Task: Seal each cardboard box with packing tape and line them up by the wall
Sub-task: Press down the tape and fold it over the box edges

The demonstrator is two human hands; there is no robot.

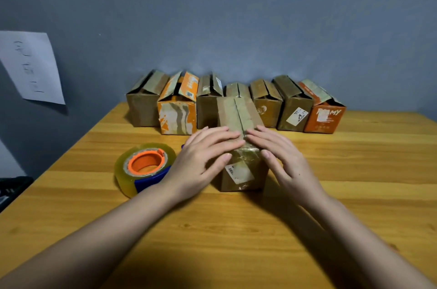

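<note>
Cardboard box [238, 123] runs toward 12 o'clock, both flat hands pressing its flaps, left hand [203, 154] and right hand [281, 154] equally near, we judge.

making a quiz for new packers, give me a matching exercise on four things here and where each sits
Things:
1. clear packing tape roll with orange core
2. brown cardboard box under both hands
3. orange cardboard box with white lettering
4. white paper sheet

Places:
A. right end of the row
B. on the wall, left
C. centre of the wooden table
D. beside the left hand

Pairs: 1-D, 2-C, 3-A, 4-B
</note>
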